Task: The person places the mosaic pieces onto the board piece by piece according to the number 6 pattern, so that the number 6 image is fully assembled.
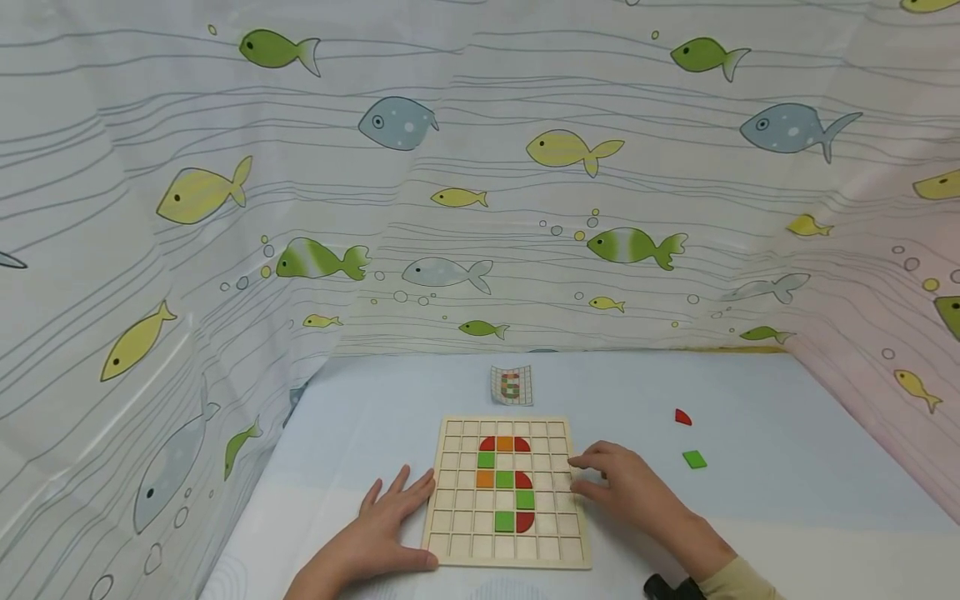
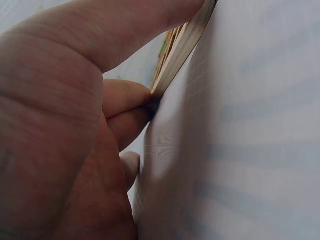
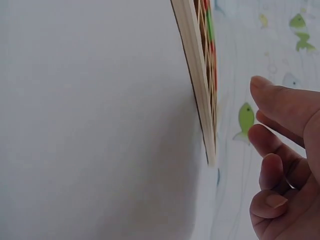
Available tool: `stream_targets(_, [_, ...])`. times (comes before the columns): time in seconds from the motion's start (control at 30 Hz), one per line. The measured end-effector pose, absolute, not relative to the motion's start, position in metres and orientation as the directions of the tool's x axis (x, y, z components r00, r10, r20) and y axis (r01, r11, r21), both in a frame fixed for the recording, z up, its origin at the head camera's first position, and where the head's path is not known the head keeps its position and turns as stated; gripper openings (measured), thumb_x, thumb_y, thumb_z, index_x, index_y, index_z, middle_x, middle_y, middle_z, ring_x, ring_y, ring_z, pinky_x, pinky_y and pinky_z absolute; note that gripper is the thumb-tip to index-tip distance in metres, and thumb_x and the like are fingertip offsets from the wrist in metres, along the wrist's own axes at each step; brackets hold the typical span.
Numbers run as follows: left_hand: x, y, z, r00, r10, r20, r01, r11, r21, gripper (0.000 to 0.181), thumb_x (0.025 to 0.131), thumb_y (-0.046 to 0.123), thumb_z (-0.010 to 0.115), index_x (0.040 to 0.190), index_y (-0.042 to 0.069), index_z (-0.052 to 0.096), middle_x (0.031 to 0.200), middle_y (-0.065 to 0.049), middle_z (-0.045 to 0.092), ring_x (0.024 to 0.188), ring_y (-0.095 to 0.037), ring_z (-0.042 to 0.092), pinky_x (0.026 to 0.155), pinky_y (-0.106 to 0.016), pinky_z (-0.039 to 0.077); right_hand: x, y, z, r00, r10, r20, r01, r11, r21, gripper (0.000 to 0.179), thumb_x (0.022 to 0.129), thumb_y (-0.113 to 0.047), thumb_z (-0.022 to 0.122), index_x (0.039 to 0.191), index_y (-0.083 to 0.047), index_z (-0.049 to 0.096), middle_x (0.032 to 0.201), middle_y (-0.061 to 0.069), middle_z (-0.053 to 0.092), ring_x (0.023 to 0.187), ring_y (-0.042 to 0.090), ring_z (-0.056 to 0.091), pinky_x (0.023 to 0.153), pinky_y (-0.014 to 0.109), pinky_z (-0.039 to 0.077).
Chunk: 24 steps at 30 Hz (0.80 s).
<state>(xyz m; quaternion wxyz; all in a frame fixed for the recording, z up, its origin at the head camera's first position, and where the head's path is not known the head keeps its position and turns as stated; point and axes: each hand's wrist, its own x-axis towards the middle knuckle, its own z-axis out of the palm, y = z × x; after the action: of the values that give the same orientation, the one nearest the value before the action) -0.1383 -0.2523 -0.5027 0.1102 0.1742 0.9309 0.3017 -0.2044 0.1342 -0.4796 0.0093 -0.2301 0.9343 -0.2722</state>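
A wooden grid board [image 1: 551,550] lies on the table with red, orange and green pieces set in its middle squares. These are quarter-round red pieces [image 1: 525,522], orange squares [image 1: 485,479] and green squares [image 1: 504,522]. My left hand [image 1: 382,529] lies beside the board, fingers spread, with thumb and fingertips at its left edge; in the left wrist view the thumb meets the board's side [image 2: 177,55]. At the right edge hovers my right hand [image 1: 626,483], thumb and fingers loosely bent. Nothing is between those fingers [image 3: 272,145] in the right wrist view.
Behind the board sits a small pattern card [image 1: 512,385] showing a coloured figure on a grid. To the right lie a loose red quarter-round [image 1: 682,417] and a loose green square [image 1: 694,459]. A fish-printed curtain [image 1: 510,242] surrounds the table.
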Motion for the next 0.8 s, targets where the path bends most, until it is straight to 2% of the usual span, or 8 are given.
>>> stream_targets(0.2, [-0.14, -0.252, -0.503, -0.917, 0.387, -0.101, 0.254, 0.759, 0.6, 0.108, 0.068, 0.066, 0.078, 0.151, 0.007, 0.041, 0.16, -0.002, 0.03, 0.149, -0.039, 0.006, 0.11, -0.065, -0.005, -0.212, 0.151, -0.481, -0.938, -0.336, 0.084, -0.331, 0.798, -0.503, 0.036, 0.081, -0.028, 0.082, 0.116, -0.02, 0.075, 0.103, -0.016, 0.062, 0.086, 0.006, 0.056, 0.073, 0.027, 0.052])
stream_targets(0.37, [-0.139, -0.252, -0.502, -0.92, 0.369, -0.133, 0.223, 0.77, 0.597, 0.111, 0.066, 0.069, 0.077, 0.15, 0.007, 0.042, 0.159, -0.005, 0.032, 0.148, -0.043, 0.007, 0.109, -0.069, -0.005, -0.219, 0.167, -0.485, -0.937, -0.334, 0.101, -0.338, 0.798, -0.498, 0.036, 0.082, -0.028, 0.081, 0.116, -0.017, 0.074, 0.104, -0.011, 0.064, 0.08, 0.007, 0.053, 0.067, 0.025, 0.049])
stream_targets(0.8, [-0.138, -0.253, -0.502, -0.914, 0.393, -0.106, 0.256, 0.758, 0.6, 0.108, 0.068, 0.065, 0.077, 0.15, 0.005, 0.041, 0.159, -0.004, 0.03, 0.148, -0.041, 0.006, 0.109, -0.067, -0.004, -0.252, 0.221, -0.473, -0.948, -0.295, 0.119, -0.317, 0.847, -0.426, 0.04, 0.086, -0.026, 0.077, 0.121, -0.006, 0.071, 0.108, 0.006, 0.066, 0.086, 0.021, 0.06, 0.071, 0.037, 0.053])
